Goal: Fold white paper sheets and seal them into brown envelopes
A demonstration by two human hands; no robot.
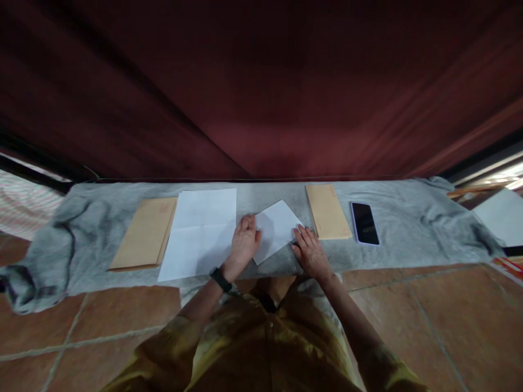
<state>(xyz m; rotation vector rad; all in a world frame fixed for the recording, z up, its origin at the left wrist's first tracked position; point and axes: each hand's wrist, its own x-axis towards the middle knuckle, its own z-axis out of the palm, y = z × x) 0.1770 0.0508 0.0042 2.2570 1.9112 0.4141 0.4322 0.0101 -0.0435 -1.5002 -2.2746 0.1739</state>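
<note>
A folded white sheet of paper lies at a slant on the grey cloth in front of me. My left hand rests flat along its left edge, fingers stretched out and pointing away from me. On the right corner of the paper lie the fingertips of my right hand, its fingers spread. Just left of my left hand is a stack of white sheets with a crease across the top one. Brown envelopes lie beyond my right hand, close to it.
A grey cloth covers the narrow surface, rumpled at both ends. More brown envelopes are stacked at the left. A phone lies at the right, and a white sheet is at the far right. A dark red curtain hangs behind.
</note>
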